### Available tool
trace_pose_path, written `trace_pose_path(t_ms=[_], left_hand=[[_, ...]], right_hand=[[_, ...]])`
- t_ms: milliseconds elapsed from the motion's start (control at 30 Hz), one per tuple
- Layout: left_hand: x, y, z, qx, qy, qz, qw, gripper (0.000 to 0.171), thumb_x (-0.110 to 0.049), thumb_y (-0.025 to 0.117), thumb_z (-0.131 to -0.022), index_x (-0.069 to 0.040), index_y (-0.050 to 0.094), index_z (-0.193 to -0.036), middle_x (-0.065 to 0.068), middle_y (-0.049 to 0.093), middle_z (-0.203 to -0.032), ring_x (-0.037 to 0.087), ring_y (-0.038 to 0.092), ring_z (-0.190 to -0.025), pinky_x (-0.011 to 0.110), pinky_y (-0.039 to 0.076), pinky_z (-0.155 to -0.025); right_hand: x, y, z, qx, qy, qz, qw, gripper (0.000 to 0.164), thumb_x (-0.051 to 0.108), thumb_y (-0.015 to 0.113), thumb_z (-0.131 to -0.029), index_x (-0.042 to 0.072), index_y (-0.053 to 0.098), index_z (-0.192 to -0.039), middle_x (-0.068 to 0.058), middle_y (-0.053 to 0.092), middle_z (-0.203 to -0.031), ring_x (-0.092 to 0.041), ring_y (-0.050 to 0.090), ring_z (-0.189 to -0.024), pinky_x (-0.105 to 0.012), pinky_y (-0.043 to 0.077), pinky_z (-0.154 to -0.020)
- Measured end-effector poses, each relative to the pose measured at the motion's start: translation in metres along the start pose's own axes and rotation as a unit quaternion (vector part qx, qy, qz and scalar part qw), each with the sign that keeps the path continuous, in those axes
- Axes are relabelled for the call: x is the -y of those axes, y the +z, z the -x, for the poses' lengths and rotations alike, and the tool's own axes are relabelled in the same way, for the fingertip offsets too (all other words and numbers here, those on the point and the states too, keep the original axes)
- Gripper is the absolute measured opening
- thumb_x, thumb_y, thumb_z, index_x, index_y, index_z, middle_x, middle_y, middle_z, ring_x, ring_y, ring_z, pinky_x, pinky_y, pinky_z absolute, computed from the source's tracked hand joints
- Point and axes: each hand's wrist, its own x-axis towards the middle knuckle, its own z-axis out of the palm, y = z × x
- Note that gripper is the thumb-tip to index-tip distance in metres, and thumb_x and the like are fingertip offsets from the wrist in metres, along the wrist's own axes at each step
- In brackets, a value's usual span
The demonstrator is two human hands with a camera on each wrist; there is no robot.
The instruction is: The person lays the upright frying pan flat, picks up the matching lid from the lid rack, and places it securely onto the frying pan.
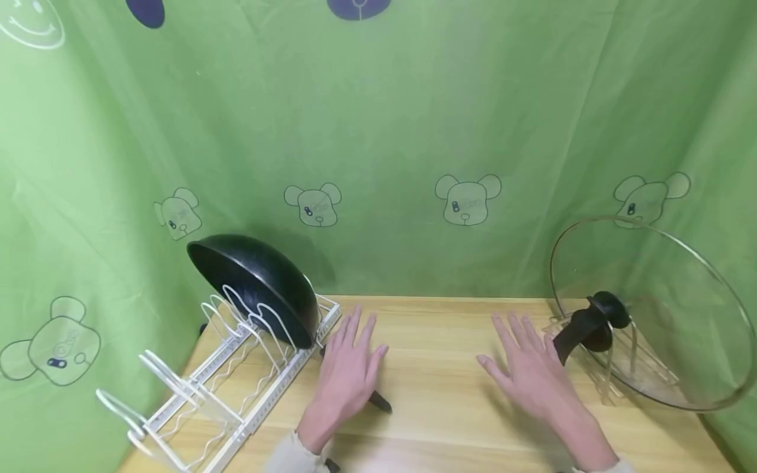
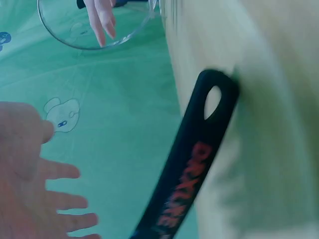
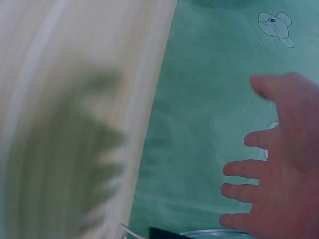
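Observation:
My left hand (image 1: 347, 371) hovers palm down with straight fingers, over the handle of a black wok (image 1: 260, 282). The wok stands tilted on edge in a white wire rack (image 1: 236, 414) on the left. Its black handle (image 2: 192, 164), with red lettering and a hanging hole, shows in the left wrist view, apart from the hand. My right hand (image 1: 529, 368) is also held above the table, fingers spread and holding nothing. Just right of it a glass lid (image 1: 680, 315) with a black knob (image 1: 609, 312) leans in a small wire stand (image 1: 609, 381).
The wooden table (image 1: 437, 368) ends at the back against a green curtain (image 1: 390, 118) printed with bear faces. More curtain hangs along both sides. The front slots of the white rack hold nothing visible.

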Motion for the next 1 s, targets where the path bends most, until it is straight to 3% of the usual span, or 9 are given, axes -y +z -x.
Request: trace_pose_path(t_ms=[133,300,500,633,767,900,1000], left_hand=[[0.0,0.004,0.011,-0.051,-0.007,0.049,0.9974,0.058,-0.046,0.039,-0.109,-0.011,0.042,-0.155,0.016,0.026,-0.166,0.034,0.029,-0.15,0.054,0.026,-0.12],[0.006,0.006,0.022,-0.114,-0.032,0.097,0.9882,0.048,-0.04,0.052,-0.107,-0.008,0.055,-0.142,0.014,0.047,-0.148,0.03,0.046,-0.134,0.051,0.04,-0.111],[0.023,0.006,0.038,-0.159,-0.057,0.094,0.9812,0.033,-0.033,0.062,-0.102,-0.007,0.063,-0.123,0.013,0.056,-0.128,0.026,0.052,-0.116,0.045,0.049,-0.096],[0.033,0.008,0.048,-0.137,-0.105,0.088,0.981,0.028,-0.032,0.059,-0.104,-0.006,0.062,-0.114,0.011,0.056,-0.116,0.026,0.054,-0.107,0.043,0.051,-0.09],[0.04,0.012,0.053,-0.101,-0.155,0.096,0.9781,0.033,-0.036,0.054,-0.106,-0.004,0.058,-0.113,0.013,0.057,-0.114,0.029,0.056,-0.109,0.046,0.054,-0.089],[0.047,0.014,0.053,-0.078,-0.174,0.131,0.9729,0.047,-0.04,0.051,-0.107,0.003,0.055,-0.127,0.022,0.056,-0.127,0.037,0.056,-0.119,0.054,0.051,-0.097],[0.053,0.016,0.052,-0.071,-0.18,0.158,0.9683,0.054,-0.04,0.052,-0.107,0.004,0.049,-0.139,0.024,0.056,-0.13,0.038,0.058,-0.117,0.057,0.051,-0.097]], right_hand=[[0.009,0.009,0.003,0.013,-0.006,-0.027,1.0,0.087,0.061,0.051,-0.101,0.01,0.018,-0.164,-0.03,0.019,-0.163,-0.055,0.018,-0.148,-0.077,0.012,-0.112],[0.02,0.018,0.004,0.016,-0.013,-0.047,0.999,0.088,0.06,0.053,-0.101,0.01,0.016,-0.164,-0.029,0.019,-0.164,-0.054,0.019,-0.148,-0.075,0.014,-0.113],[0.04,0.025,0.0,0.011,-0.031,-0.071,0.997,0.09,0.055,0.061,-0.099,0.009,0.018,-0.164,-0.029,0.023,-0.162,-0.053,0.022,-0.148,-0.072,0.019,-0.114],[0.054,0.031,-0.003,0.014,-0.042,-0.078,0.996,0.095,0.053,0.069,-0.094,0.008,0.021,-0.163,-0.03,0.025,-0.161,-0.052,0.025,-0.147,-0.07,0.02,-0.114],[0.065,0.038,-0.006,0.016,-0.045,-0.086,0.995,0.102,0.052,0.078,-0.087,0.01,0.023,-0.163,-0.029,0.026,-0.161,-0.052,0.026,-0.147,-0.07,0.021,-0.114],[0.076,0.046,-0.007,0.029,-0.047,-0.096,0.994,0.105,0.053,0.08,-0.084,0.012,0.023,-0.163,-0.029,0.025,-0.161,-0.051,0.026,-0.147,-0.069,0.022,-0.114],[0.082,0.052,-0.009,0.037,-0.05,-0.1,0.993,0.104,0.053,0.079,-0.085,0.013,0.023,-0.163,-0.029,0.025,-0.161,-0.051,0.027,-0.146,-0.068,0.023,-0.114]])
